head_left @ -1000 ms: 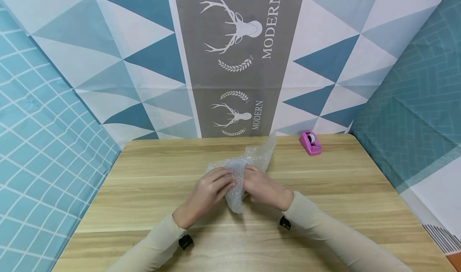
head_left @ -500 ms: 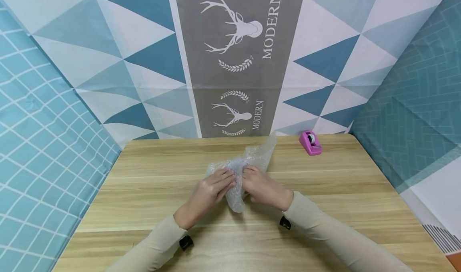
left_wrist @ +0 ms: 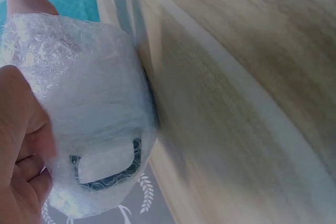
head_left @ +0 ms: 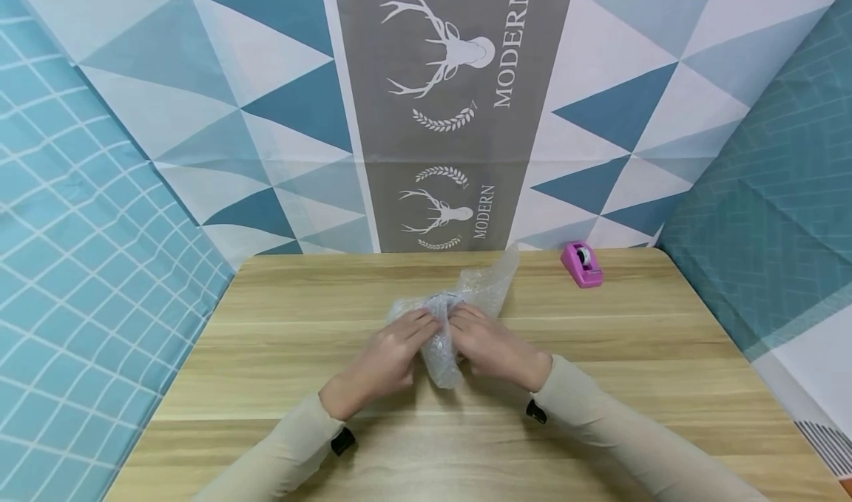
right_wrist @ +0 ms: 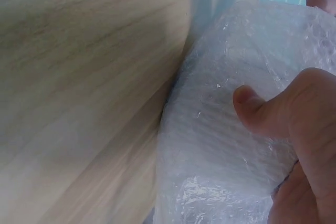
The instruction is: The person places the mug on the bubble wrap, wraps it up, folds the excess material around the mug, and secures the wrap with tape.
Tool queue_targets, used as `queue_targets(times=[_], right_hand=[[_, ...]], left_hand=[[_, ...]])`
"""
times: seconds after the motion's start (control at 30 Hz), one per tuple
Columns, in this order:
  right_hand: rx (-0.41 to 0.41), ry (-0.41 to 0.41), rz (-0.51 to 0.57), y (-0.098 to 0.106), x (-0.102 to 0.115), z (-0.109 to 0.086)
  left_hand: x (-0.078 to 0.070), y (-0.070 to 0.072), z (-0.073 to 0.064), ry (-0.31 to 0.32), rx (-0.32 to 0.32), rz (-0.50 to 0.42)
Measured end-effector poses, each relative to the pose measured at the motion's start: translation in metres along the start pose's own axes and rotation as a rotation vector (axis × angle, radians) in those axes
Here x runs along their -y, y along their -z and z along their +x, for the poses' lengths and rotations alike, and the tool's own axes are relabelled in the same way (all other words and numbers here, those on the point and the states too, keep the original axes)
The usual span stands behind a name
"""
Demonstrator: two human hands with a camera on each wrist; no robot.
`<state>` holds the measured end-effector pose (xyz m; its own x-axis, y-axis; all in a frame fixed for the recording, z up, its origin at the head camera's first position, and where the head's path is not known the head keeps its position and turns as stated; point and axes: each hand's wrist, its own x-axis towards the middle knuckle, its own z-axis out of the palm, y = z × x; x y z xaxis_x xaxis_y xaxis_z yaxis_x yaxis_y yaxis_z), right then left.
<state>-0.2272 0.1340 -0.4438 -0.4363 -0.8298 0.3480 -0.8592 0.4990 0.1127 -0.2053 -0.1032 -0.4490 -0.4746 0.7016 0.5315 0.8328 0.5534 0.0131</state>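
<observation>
A sheet of clear bubble wrap [head_left: 444, 358] is wrapped round a pale, rounded thing in the middle of the table. Through the plastic, a dark U-shaped band [left_wrist: 107, 181] shows in the left wrist view; the wrap blurs what kind of thing it is. My left hand [head_left: 394, 350] pinches the wrap from the left, fingers bent at the top. From the right, my right hand [head_left: 495, 347] grips the bundle. Its thumb [right_wrist: 249, 103] presses on the plastic and its other fingers curl at the edge. A loose end of wrap [head_left: 495, 276] sticks up behind the right hand.
A pink tape dispenser [head_left: 582, 264] stands near the table's back right corner. The wooden table [head_left: 299, 295] ends at a patterned cloth backdrop [head_left: 452, 132], with blue cloth on both sides. Small black wrist cameras hang under both sleeves.
Both hands have drawn the wrap's middle folds into a narrower strip. The left fingers have slid slightly inward over the top. The head view has shifted slightly.
</observation>
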Motion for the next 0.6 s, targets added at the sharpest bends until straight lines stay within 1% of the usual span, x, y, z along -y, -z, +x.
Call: queue_targets(times=[0.13,0.27,0.37,0.47,0.6], right_hand=[[0.039,-0.016,-0.041,0.0015,0.0012,-0.0016],[0.036,-0.018,-0.078,0.0008,0.0016,-0.0029],[0.015,-0.015,-0.1,0.0008,0.0015,-0.0043],[-0.014,-0.015,-0.106,0.0019,0.0009,-0.0057],[-0.058,-0.028,-0.087,0.0046,-0.0007,-0.0068]], left_hand=[[0.0017,-0.0016,0.0011,-0.028,-0.024,0.007],[0.0042,-0.0027,0.0021,-0.045,-0.032,0.007],[0.0061,-0.0017,0.003,-0.058,-0.018,0.013],[0.0076,0.0005,0.0036,-0.067,0.009,0.019],[0.0085,0.0032,0.0037,-0.059,0.037,0.023]])
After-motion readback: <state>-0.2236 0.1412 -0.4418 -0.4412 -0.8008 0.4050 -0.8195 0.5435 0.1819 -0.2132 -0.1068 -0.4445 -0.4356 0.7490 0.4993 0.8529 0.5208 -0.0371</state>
